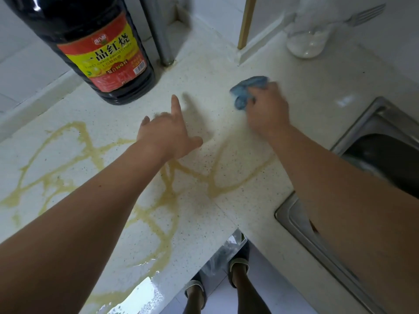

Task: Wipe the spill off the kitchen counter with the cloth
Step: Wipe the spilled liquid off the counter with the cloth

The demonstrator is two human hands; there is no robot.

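A yellow spill (169,191) runs in thin looping streaks over the white speckled counter (204,71), from the far left to the middle and down to the front edge. My right hand (266,112) grips a bunched blue cloth (246,90) and holds it down on the counter, beyond the streaks at the right. My left hand (167,132) hovers over the counter's middle with its fingers spread and the index finger pointing away from me. It holds nothing.
A big dark sauce bottle (99,46) with a red and yellow label stands at the back left. A metal pipe (159,30) rises behind it. A steel sink (374,141) lies at the right. A glass jar (306,37) and a fork (367,13) sit at the back right.
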